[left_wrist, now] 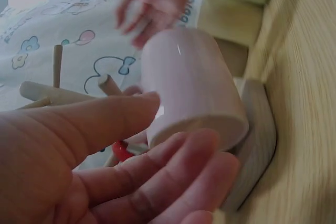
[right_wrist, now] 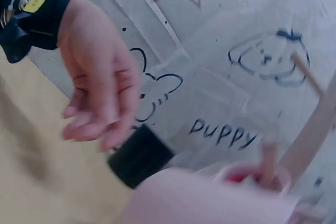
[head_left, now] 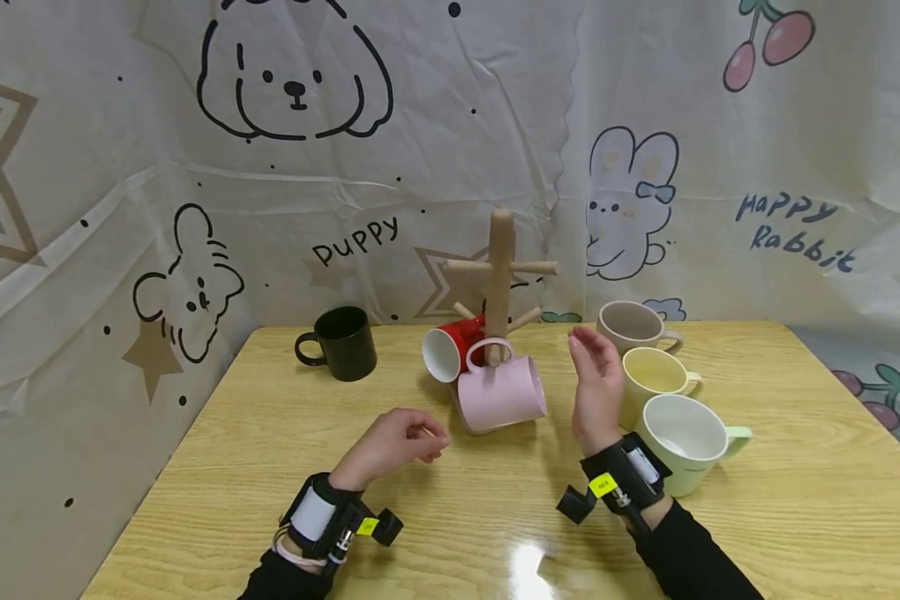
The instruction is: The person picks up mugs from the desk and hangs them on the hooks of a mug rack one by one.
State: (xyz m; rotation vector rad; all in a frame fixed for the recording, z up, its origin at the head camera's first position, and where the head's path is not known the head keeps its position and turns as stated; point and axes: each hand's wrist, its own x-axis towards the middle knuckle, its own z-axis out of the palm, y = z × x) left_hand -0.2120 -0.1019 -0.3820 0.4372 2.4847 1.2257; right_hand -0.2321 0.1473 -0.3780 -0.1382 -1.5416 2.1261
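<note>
black fabric sleeves sit closest to me, running up to both hands. the left hand hovers over the desk with fingers loosely bent, thumb apart from them in the left wrist view, holding nothing. the right hand is relaxed and empty too, between the pale pink ceramic mug and the mugs at right. i see that pink mug lying sideways at the foot of the light wooden peg stand, handle up, a peg apparently through its loop. behind it, the glossy red mug with a white inside leans sideways at the stand.

i judge two mugs placed and four left: the black mug at left, and the taupe mug, soft yellow mug and pale green mug in a row at right. the upper pegs carry nothing.

i can't tell how the red mug is held, since the pink one covers its lower part. the right wrist view is blurred, its pink mug cut off.
</note>
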